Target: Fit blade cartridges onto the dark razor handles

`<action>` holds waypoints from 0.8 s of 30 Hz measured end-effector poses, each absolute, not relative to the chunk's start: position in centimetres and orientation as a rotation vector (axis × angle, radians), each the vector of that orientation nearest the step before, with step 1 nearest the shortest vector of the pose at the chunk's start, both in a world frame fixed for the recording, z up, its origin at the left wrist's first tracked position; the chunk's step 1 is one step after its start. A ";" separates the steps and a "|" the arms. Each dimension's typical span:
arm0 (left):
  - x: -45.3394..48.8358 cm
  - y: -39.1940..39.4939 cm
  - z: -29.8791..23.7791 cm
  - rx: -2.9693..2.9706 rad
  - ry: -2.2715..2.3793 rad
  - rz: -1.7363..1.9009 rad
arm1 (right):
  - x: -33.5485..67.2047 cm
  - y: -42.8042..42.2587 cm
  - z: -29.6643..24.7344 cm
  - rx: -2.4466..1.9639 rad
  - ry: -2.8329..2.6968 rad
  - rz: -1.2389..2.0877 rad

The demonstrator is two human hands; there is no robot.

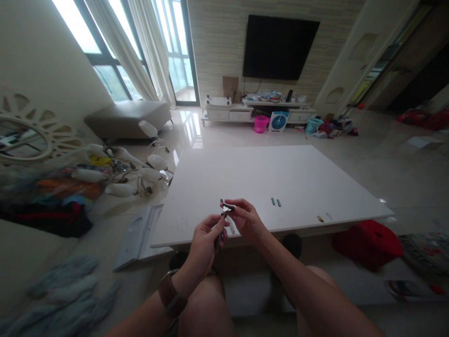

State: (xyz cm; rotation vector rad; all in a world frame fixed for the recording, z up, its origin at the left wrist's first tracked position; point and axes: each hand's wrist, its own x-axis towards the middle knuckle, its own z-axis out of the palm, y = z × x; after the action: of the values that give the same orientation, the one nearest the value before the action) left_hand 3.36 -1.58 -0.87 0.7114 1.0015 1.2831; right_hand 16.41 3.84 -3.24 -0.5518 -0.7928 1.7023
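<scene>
Above the near edge of the white table (252, 178), both my hands meet at a small black-and-silver tool (227, 208). My left hand (207, 236) is closed around its dark lower part, which points down below the fingers. With thumb and fingers, my right hand (247, 217) pinches the dark upper end. The tool's exact kind is too small to make out. Just under the hands lies a thin pale strip (231, 228), partly covered. Two small dark green pieces (276, 202) lie side by side to the right of my right hand.
On the table's right are a small brown-and-black piece (320, 218) and a clear bit (329, 216); clear packaging (182, 224) lies at left. A red stool (368, 243) stands beside the near right edge. A lamp with several white shades (157, 162) sits at left.
</scene>
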 end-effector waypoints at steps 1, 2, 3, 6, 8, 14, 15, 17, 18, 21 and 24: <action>3.4 -1.6 -0.8 0.703 1.002 1.283 | 16.4 3.8 -3.2 -0.546 -0.800 1.722; 3.4 -1.6 -0.8 0.696 1.000 1.276 | 16.4 3.7 -3.1 -0.534 -0.810 1.750; 3.4 -1.6 -0.7 0.688 0.996 1.264 | 16.4 3.8 -3.1 -0.517 -0.822 1.782; 3.1 -1.4 -0.4 0.620 0.973 1.245 | 16.7 4.5 -3.7 -0.550 -0.852 1.793; 2.6 -0.9 0.2 0.557 0.957 1.275 | 16.9 5.6 -4.7 -0.733 -0.910 1.683; 0.2 1.0 3.5 0.579 0.831 1.381 | 16.1 6.9 -7.9 -1.396 -1.502 1.305; -0.2 1.2 3.9 0.599 0.807 1.391 | 15.7 6.4 -8.2 -1.390 -1.589 1.281; -0.5 1.4 4.0 0.633 0.804 1.401 | 15.0 5.1 -8.4 -1.333 -1.915 1.154; -0.5 1.4 3.8 0.647 0.824 1.384 | 14.7 4.4 -8.4 -1.291 -2.140 1.038; -0.1 1.3 2.5 0.658 0.911 1.192 | 13.9 2.7 -8.5 -1.145 -2.640 0.827; 0.3 1.1 1.6 0.629 0.961 1.064 | 13.2 2.2 -9.0 -1.188 -2.697 0.890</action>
State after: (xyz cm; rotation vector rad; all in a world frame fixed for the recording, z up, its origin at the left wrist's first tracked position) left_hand 0.35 1.06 1.58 0.6287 0.9612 1.0639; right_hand 13.15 2.25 -8.97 -1.1881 -2.6972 0.8899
